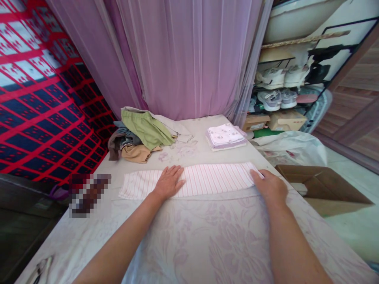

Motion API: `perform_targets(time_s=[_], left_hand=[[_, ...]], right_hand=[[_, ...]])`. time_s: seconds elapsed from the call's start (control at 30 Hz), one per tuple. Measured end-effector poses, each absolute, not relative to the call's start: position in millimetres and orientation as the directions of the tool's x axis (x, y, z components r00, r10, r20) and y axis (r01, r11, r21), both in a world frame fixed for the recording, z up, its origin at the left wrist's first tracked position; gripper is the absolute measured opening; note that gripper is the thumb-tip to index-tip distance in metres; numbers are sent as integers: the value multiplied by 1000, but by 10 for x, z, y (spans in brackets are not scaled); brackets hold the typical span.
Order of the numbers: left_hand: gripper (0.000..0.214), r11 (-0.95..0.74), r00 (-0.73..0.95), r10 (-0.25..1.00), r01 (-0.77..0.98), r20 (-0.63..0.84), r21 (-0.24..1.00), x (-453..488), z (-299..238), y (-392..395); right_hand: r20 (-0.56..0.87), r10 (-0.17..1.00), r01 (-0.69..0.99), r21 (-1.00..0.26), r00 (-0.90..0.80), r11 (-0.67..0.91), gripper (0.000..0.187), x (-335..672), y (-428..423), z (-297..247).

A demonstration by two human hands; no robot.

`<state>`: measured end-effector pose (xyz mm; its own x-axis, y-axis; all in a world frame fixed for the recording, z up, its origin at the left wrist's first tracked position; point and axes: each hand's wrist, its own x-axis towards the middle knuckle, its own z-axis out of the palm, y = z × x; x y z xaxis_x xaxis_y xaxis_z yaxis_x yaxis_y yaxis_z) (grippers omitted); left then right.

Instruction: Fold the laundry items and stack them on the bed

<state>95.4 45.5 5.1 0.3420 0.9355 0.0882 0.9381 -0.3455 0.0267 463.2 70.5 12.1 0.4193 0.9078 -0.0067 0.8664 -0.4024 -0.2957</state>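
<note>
A long, narrow folded piece of white cloth with pink stripes (pixel 213 179) lies crosswise on the flower-patterned cover (pixel 207 232). My left hand (pixel 169 182) rests flat on it left of its middle, fingers stretched out. At the cloth's right end, my right hand (pixel 271 185) pinches the corner between thumb and fingers. Beyond it on the right sits a neat stack of folded clothes (pixel 226 136), a printed white piece on top. Back left is a loose heap of clothes with green shorts (pixel 148 128) uppermost and a tan garment (pixel 137 153) below.
An open cardboard box (pixel 319 205) stands on the floor at right, below a white plastic bag (pixel 293 146). Behind is a rack with shoes (pixel 269 98). A purple curtain (pixel 189 59) hangs at the back. A cable (pixel 44 268) lies front left, and a blurred patch (pixel 90 195) hides something.
</note>
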Motion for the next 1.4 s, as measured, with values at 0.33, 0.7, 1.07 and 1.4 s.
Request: perform_targets(time_s=[0.33,0.7,1.07,1.4], left_hand=[[42,177,-192,932,981,306,79,-407,210,-83],[36,567,-554,823,793,-125,221,-631,497,-418],[25,552,-549,830,789,-92,270,-679,462,-340],[24,567,-569,819,779,-79,267,-779,508,-236]], right_hand=[[-37,903,869,-256,428,-423,56,4600,695,179],[-13,900,872,-241,436,-426,58,4581,672,178],[61,902,880,-260,426,-398,60,4631,708,88],[140,895,886,-266,424,-379,51,4648,728,39]])
